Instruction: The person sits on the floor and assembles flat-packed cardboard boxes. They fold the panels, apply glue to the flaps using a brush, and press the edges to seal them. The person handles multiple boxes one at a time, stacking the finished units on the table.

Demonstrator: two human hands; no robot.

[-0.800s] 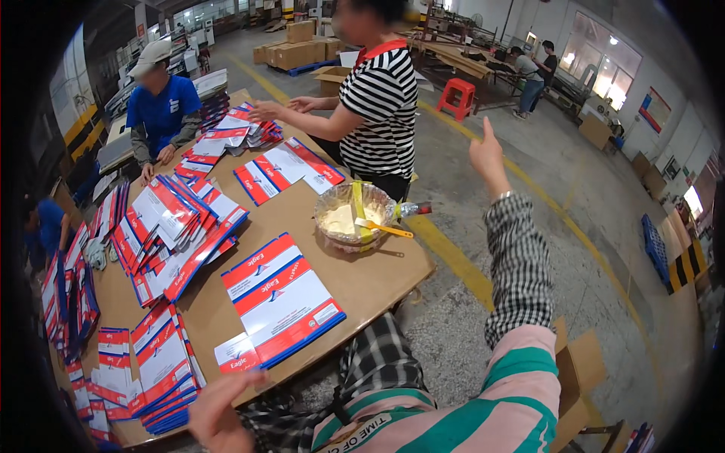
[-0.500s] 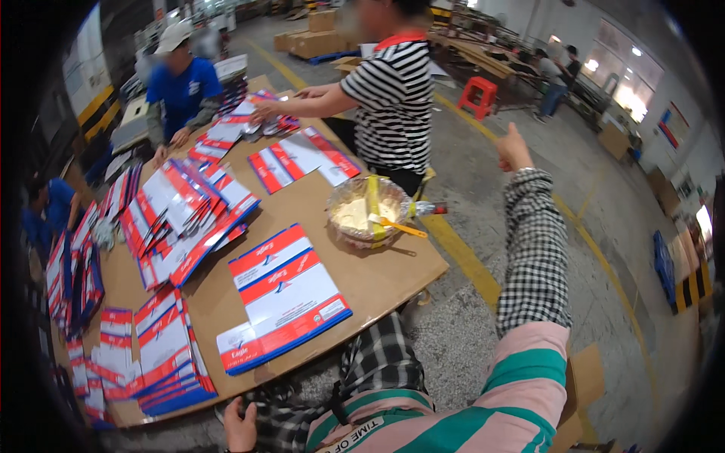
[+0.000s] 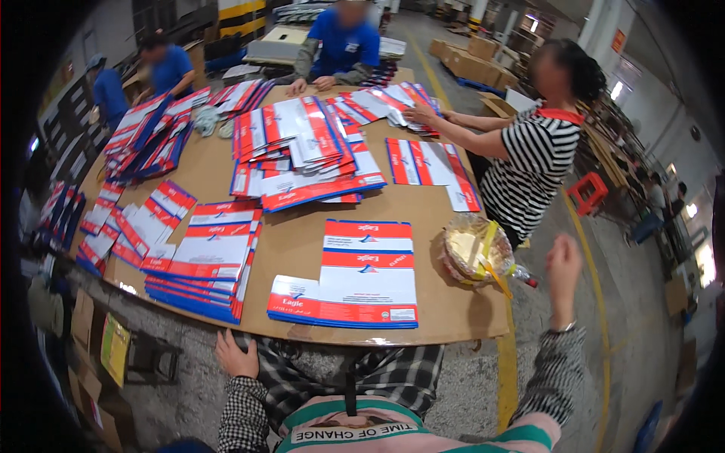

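As the view turned, the right hand (image 3: 563, 266) neared the bowl (image 3: 453, 267).

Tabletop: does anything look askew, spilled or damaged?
The middle heap of printed sheets on the table looks askew: its pieces lie at mixed angles, unlike the aligned L-shaped stack in front. No spill or clear damage shows.

Red, white and blue printed sheets (image 3: 368, 291) lie stacked flat on the bench (image 3: 293, 245), left of a plastic-lined bowl (image 3: 454, 269) of pale paste (image 3: 462, 243), an orange-handled brush (image 3: 498, 282) across its rim.
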